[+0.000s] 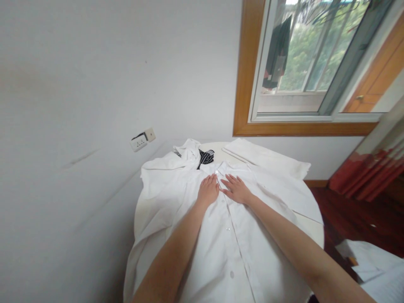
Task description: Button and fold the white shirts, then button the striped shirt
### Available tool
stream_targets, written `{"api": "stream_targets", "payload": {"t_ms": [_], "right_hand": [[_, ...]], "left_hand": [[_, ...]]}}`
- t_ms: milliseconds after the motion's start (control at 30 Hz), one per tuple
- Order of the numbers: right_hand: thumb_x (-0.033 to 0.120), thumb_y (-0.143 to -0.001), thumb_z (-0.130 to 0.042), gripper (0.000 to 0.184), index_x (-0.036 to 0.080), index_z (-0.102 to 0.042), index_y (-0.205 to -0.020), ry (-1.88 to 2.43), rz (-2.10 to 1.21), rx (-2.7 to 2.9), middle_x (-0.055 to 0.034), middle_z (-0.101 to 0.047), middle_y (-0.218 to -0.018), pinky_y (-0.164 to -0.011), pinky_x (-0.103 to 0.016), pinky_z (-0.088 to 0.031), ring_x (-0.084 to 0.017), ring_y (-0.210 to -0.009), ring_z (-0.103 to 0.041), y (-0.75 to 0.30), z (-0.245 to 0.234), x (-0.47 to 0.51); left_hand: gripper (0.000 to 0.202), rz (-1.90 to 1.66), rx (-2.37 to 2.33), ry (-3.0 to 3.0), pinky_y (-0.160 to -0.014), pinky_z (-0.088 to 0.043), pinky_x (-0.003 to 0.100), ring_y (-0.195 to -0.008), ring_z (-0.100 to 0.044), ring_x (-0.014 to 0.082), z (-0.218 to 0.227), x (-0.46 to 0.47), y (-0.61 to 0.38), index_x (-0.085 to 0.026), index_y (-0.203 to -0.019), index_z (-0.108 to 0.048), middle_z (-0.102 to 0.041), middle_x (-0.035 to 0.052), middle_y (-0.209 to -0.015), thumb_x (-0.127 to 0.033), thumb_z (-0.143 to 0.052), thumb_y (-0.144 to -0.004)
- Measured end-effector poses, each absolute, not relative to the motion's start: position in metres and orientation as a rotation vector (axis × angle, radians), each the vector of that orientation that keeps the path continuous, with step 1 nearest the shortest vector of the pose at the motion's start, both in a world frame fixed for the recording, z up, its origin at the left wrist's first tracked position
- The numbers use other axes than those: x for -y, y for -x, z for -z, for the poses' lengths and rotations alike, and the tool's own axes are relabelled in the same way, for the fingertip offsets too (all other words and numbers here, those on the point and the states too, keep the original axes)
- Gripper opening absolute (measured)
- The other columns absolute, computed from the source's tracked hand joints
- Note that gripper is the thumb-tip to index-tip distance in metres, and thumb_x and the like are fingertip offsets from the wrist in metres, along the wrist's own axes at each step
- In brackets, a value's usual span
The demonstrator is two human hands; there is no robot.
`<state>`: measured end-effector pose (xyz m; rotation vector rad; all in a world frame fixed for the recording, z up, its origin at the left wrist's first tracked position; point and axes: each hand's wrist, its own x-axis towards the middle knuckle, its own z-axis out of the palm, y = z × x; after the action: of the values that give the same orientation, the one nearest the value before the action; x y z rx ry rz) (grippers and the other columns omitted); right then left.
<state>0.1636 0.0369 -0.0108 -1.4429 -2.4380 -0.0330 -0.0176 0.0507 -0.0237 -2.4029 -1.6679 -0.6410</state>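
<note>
A white button-up shirt [214, 235] lies spread front side up, its collar toward the wall and its row of buttons running toward me. My left hand [208, 189] rests flat on the chest just left of the button line, fingers stretched out. On the other side of the buttons my right hand [235, 189] also lies flat, with its fingers spread below the collar. Neither hand grips anything. The shirt's sleeves reach out to both sides, and its lower end runs out of view at the bottom.
A round cream table [311, 231] bears the shirt. Behind it lie bunched white cloth [189, 149], a black striped cloth [206, 156] and folded white cloth [268, 155]. The wall has a socket [139, 143]. Papers [369, 256] and a red curtain [362, 172] are at right.
</note>
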Motion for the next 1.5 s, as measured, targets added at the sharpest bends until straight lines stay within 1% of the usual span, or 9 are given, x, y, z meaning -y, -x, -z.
{"api": "stream_targets", "payload": {"t_ms": [267,500,600,700,833,1000,1067,1300,1500], "right_hand": [[0.054,-0.094,-0.037,0.052,0.03,-0.045,-0.14,1.569,-0.079,2.4,-0.0118,-0.035,-0.15,-0.109,-0.052,-0.022,-0.028,-0.14,-0.027,-0.152,0.003,-0.036],[0.046,-0.091,-0.049,0.039,0.034,-0.057,-0.128,1.522,-0.037,2.285,-0.0072,-0.042,-0.146,-0.107,-0.05,-0.023,-0.027,-0.137,-0.031,-0.15,0.008,-0.033],[0.037,-0.091,-0.05,0.031,0.029,-0.065,-0.116,1.481,0.009,2.224,-0.0067,-0.054,-0.134,-0.104,-0.043,-0.029,-0.024,-0.128,-0.041,-0.147,0.001,-0.031],[0.032,-0.092,-0.047,0.027,0.023,-0.071,-0.101,1.484,0.023,2.181,-0.008,-0.064,-0.113,-0.092,-0.035,-0.036,-0.022,-0.109,-0.052,-0.142,-0.008,-0.029],[0.032,-0.092,-0.047,0.028,0.022,-0.073,-0.09,1.537,0.02,2.167,-0.0079,-0.065,-0.092,-0.082,-0.033,-0.036,-0.022,-0.094,-0.053,-0.136,-0.011,-0.03],[0.043,-0.083,-0.061,0.027,0.022,-0.072,-0.096,1.543,-0.018,2.12,-0.0079,-0.063,-0.093,-0.082,-0.031,-0.038,-0.022,-0.092,-0.053,-0.134,-0.003,-0.036],[0.041,-0.082,-0.062,0.026,0.022,-0.071,-0.096,1.544,-0.015,2.098,-0.0079,-0.063,-0.093,-0.081,-0.03,-0.038,-0.022,-0.092,-0.053,-0.134,0.0,-0.038],[0.025,-0.083,-0.056,0.015,0.019,-0.07,-0.08,1.546,-0.051,2.083,-0.0061,-0.062,-0.08,-0.077,-0.027,-0.039,-0.019,-0.084,-0.055,-0.138,0.001,-0.041],[0.02,-0.079,-0.055,0.017,0.017,-0.072,-0.083,1.473,-0.234,1.93,-0.0062,-0.064,-0.079,-0.074,-0.026,-0.042,-0.017,-0.077,-0.058,-0.138,-0.002,-0.044]], "left_hand": [[0.041,0.602,1.661,2.474,-0.109,-0.033,0.043,-0.133,-0.041,0.0223,0.018,-0.05,0.022,-0.022,-0.133,-0.05,-0.048,0.0096,-0.142,-0.025,-0.041,-0.093],[0.044,0.622,1.644,2.469,-0.108,-0.036,0.041,-0.131,-0.043,0.023,0.016,-0.051,0.024,-0.018,-0.136,-0.047,-0.046,0.0131,-0.143,-0.027,-0.043,-0.093],[0.04,0.599,1.643,2.465,-0.108,-0.035,0.042,-0.13,-0.044,0.0238,0.018,-0.052,0.025,-0.019,-0.13,-0.052,-0.048,0.0122,-0.141,-0.029,-0.04,-0.094],[0.041,0.595,1.633,2.484,-0.11,-0.033,0.04,-0.13,-0.043,0.0225,0.019,-0.052,0.027,-0.018,-0.13,-0.052,-0.047,0.0115,-0.142,-0.018,-0.04,-0.092],[0.046,0.673,1.655,2.488,-0.107,-0.034,0.036,-0.125,-0.046,0.0194,0.013,-0.051,0.027,-0.018,-0.126,-0.053,-0.052,0.0102,-0.134,-0.005,-0.04,-0.084],[0.027,0.764,1.719,2.406,-0.094,-0.04,0.036,-0.103,-0.052,0.0213,0.002,-0.047,0.024,-0.018,-0.106,-0.058,-0.059,0.007,-0.106,-0.01,-0.05,-0.082],[0.021,0.758,1.729,2.396,-0.091,-0.041,0.036,-0.099,-0.052,0.0217,-0.001,-0.046,0.023,-0.018,-0.1,-0.059,-0.06,0.0062,-0.1,-0.011,-0.052,-0.082],[0.016,0.732,1.706,2.447,-0.088,-0.041,0.036,-0.096,-0.052,0.0209,-0.003,-0.043,0.021,-0.02,-0.094,-0.063,-0.06,0.0065,-0.097,-0.019,-0.047,-0.089],[0.013,0.757,1.683,2.489,-0.088,-0.041,0.036,-0.098,-0.052,0.0207,-0.002,-0.043,0.021,-0.023,-0.097,-0.064,-0.061,0.0043,-0.098,-0.028,-0.059,-0.086]]}}
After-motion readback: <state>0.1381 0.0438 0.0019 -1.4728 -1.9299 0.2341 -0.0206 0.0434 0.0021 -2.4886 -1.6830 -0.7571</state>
